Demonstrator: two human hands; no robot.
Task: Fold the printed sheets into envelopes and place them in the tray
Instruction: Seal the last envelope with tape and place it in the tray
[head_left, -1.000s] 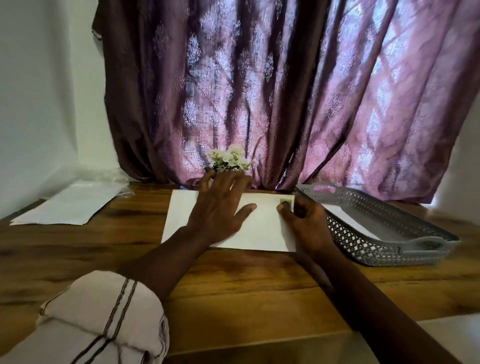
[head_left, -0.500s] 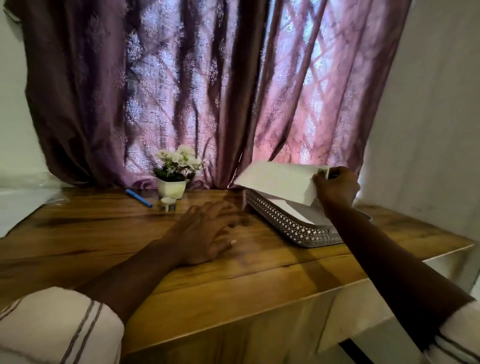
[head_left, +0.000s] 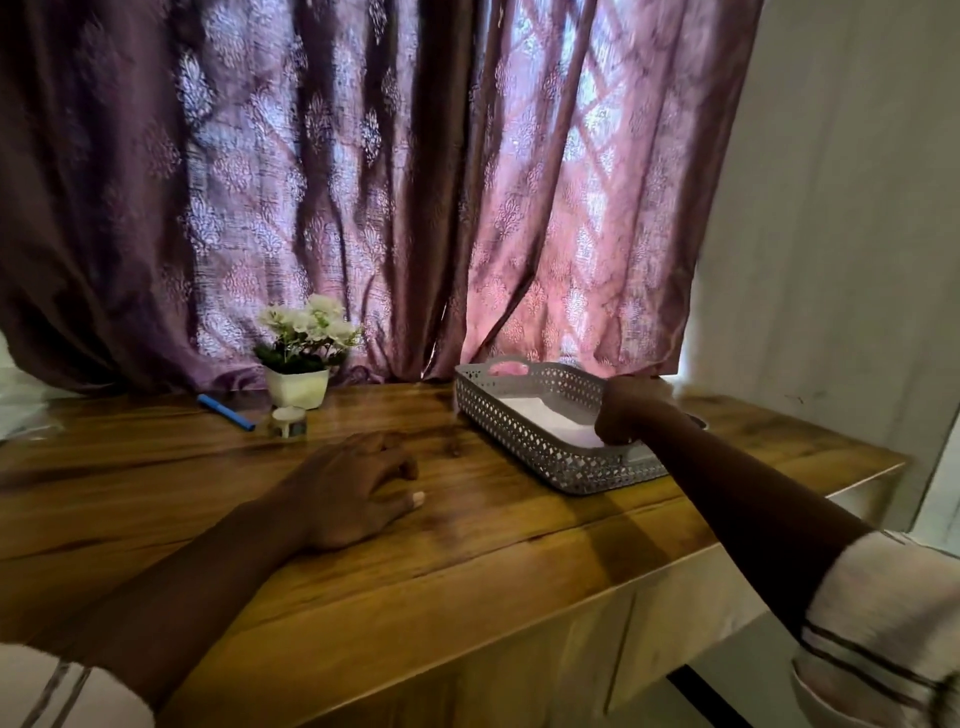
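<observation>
A grey perforated tray (head_left: 540, 453) stands on the right side of the wooden table (head_left: 467, 551). Inside it lies a white folded envelope (head_left: 543, 415), on top of other white paper. My right hand (head_left: 631, 410) reaches down into the tray's near right corner, with its fingers curled onto the envelope's edge; the fingertips are hidden behind the tray's rim. My left hand (head_left: 353, 493) rests palm down on the bare wood at the table's middle, fingers loosely apart and holding nothing.
A small white pot of white flowers (head_left: 298, 384) stands at the back, with a blue pen (head_left: 226, 411) and a small tealight holder (head_left: 287, 422) beside it. A purple curtain (head_left: 363, 182) hangs behind. White sheets (head_left: 21, 410) show at the far left edge.
My right hand lifted the folded envelope off the table, carried it right over the tray, and lowered it inside. My left hand stayed on the table. My view swung right.
</observation>
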